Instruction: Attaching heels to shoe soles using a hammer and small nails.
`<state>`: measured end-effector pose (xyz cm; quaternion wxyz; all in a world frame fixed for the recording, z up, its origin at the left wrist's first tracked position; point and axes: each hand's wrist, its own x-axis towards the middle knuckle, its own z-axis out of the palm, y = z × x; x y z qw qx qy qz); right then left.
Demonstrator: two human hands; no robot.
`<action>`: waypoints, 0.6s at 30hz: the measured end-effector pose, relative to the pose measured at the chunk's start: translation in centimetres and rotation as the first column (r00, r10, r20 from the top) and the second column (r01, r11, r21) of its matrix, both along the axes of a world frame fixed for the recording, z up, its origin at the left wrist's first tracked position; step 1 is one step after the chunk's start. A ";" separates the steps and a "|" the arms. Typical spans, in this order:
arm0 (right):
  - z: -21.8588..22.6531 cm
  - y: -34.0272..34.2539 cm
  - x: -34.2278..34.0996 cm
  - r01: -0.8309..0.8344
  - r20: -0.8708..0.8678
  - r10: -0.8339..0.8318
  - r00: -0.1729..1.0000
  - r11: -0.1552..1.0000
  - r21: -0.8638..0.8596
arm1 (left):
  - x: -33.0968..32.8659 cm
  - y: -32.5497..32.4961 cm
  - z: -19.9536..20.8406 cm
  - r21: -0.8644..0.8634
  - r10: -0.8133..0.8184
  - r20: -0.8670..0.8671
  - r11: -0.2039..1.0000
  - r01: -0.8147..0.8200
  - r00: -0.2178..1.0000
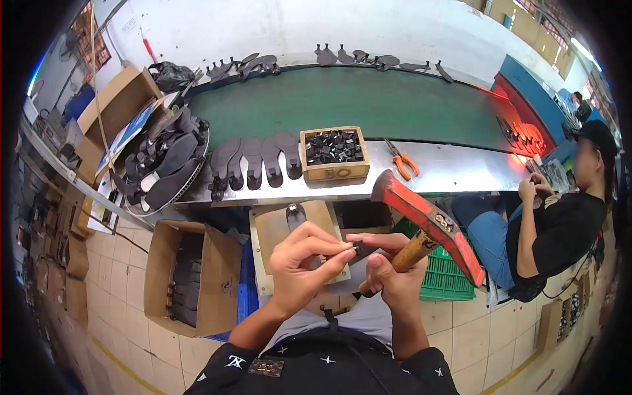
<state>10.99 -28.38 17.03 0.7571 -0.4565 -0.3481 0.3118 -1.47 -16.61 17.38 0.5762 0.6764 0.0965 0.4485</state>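
My right hand (400, 266) is closed round the wooden handle of a hammer (424, 220). The hammer's worn red metal head slants up and to the right above the hand. Thumb and fingers of my left hand (304, 263) pinch a small dark piece (359, 247), close against the fingertips of the right hand. My fingers partly hide this piece, so its exact kind does not show. Behind the left hand, a dark shiny-ended part (295, 214) rests over a pale board (266, 230) in front of my lap.
On the metal-edged bench are a wooden box (337, 172) of small black pieces, orange-handled pliers (401, 160) and a row of dark soles with heels (253, 161). More soles fill a round basket (172, 168) and a carton (207, 280). A co-worker (559, 210) sits at right.
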 end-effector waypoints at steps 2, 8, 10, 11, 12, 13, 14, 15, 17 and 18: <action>-0.7 -0.1 -0.2 -0.023 -0.040 0.024 0.999 1.000 0.010 | -0.7 0.1 0.1 0.166 0.029 -0.010 0.986 -0.027 1.000; -1.2 -0.1 -0.4 -0.009 -0.038 0.008 0.999 1.000 -0.024 | -1.0 0.2 -0.2 0.379 0.066 -0.066 0.925 -0.036 0.996; -1.4 0.1 -0.2 0.022 -0.017 -0.023 1.000 0.999 -0.032 | -1.2 0.5 1.2 0.451 0.081 -0.092 0.892 -0.031 0.992; -1.6 0.2 0.1 0.038 -0.034 -0.039 0.999 0.999 -0.009 | -1.4 0.5 2.2 0.527 0.100 -0.114 0.849 -0.026 0.988; -1.6 0.3 0.3 0.046 -0.048 -0.045 0.998 0.999 0.021 | -2.4 0.2 3.3 0.454 -0.026 -0.093 0.888 0.066 0.995; -1.7 0.4 0.5 0.041 -0.045 -0.041 0.998 0.999 0.009 | -2.9 0.1 4.4 0.364 -0.215 0.040 0.913 0.186 0.976; -1.9 0.5 0.7 0.052 -0.039 -0.052 0.998 0.999 -0.001 | -3.0 -1.0 5.3 0.182 -0.457 0.293 0.889 0.420 0.840; -2.2 0.7 0.6 0.050 -0.035 -0.051 0.998 0.999 -0.013 | -3.2 -4.1 5.3 -0.003 -0.518 0.707 0.678 0.735 0.482; -2.1 0.8 0.5 0.054 -0.031 -0.054 0.998 0.998 -0.018 | -5.8 -5.1 8.8 -0.028 -0.580 0.643 0.636 0.771 0.501; -2.4 0.8 0.6 0.072 0.016 -0.071 0.997 0.997 -0.015 | -7.2 -5.1 10.7 -0.050 -0.652 0.572 0.579 0.814 0.499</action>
